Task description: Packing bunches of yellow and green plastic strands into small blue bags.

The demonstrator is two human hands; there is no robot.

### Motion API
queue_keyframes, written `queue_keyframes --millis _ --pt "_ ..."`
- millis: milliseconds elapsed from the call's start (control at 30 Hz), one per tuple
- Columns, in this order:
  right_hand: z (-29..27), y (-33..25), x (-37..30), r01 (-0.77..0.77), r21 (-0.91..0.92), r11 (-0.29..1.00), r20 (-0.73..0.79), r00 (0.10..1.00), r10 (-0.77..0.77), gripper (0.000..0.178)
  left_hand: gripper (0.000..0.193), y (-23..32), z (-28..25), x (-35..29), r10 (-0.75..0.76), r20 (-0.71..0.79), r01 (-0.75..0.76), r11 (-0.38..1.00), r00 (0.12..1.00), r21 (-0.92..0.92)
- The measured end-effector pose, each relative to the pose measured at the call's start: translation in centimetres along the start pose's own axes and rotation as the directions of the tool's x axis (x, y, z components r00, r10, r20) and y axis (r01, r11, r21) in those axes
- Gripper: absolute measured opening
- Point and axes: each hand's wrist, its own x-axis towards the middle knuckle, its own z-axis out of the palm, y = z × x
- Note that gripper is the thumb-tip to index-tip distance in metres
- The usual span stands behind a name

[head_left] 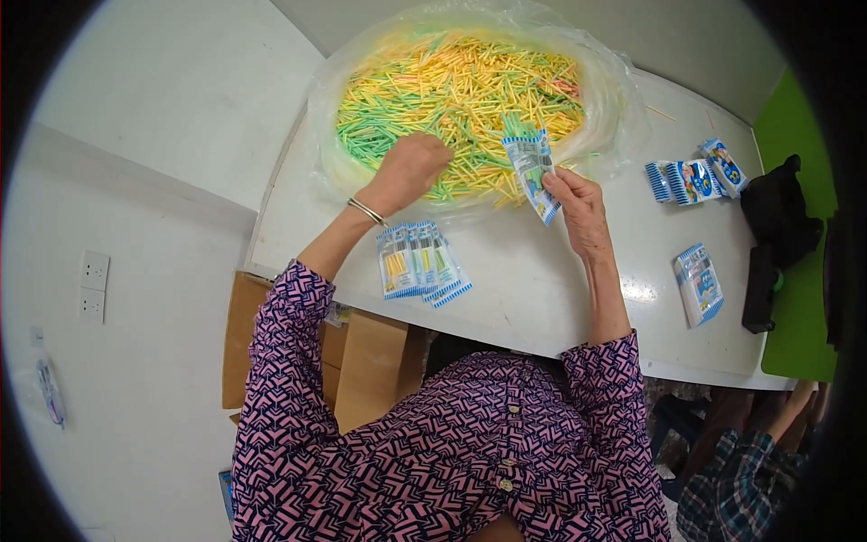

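A clear plastic bag point(323, 172) lies wide open on the table, heaped with thin yellow and green sticks point(470, 77), a few pink among them. My left hand point(411, 170) is over the near left edge of the heap with its fingers curled together; whether anything is in them is hidden. Between thumb and fingers my right hand point(578, 203) holds a blue and white packet point(526, 163) upright, in front of the heap. Green sticks point(517, 125) poke out of the packet's top. Below my left wrist, several similar packets point(422, 262) lie overlapped, sticks showing through their windows.
On the right of the white table point(578, 289) lie a stack of blue and white packets point(695, 181) and a separate pile point(698, 285). Black holders point(781, 217) stand by a green panel point(795, 307). Cardboard boxes point(370, 361) sit below the near edge. Another person's checked sleeve point(741, 488) shows lower right.
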Motion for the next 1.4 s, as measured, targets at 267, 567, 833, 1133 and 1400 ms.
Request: queue_keyframes --millis 267,567,833,1133,1400 --pt "0.3 -0.1 -0.3 0.003 0.021 1.000 -0.017 1.000 -0.002 0.021 0.005 0.9 2.0 0.9 0.247 0.078 -0.248 0.796 0.966 0.552" --pt "0.7 0.9 -0.1 0.018 -0.086 0.996 0.025 1.000 -0.016 0.020 0.009 0.2 -0.2 1.7 -0.161 -0.204 0.137 0.982 0.966 -0.129" --pt "1.6 1.0 -0.3 0.046 -0.176 0.983 0.000 0.999 -0.047 0.020 0.019 5.6 -3.0 4.8 -0.410 -0.018 0.186 0.453 0.912 -0.872" --pt "2.3 0.6 -0.6 0.048 -0.156 0.987 -0.013 0.999 -0.051 0.020 0.018 8.3 -0.1 3.8 -0.429 0.084 0.251 0.349 0.900 -0.903" --pt "2.1 0.6 -0.6 0.034 -0.112 0.993 0.016 0.999 -0.032 0.023 0.029 8.3 -0.9 3.2 -0.311 0.037 0.228 0.602 0.950 -0.765"
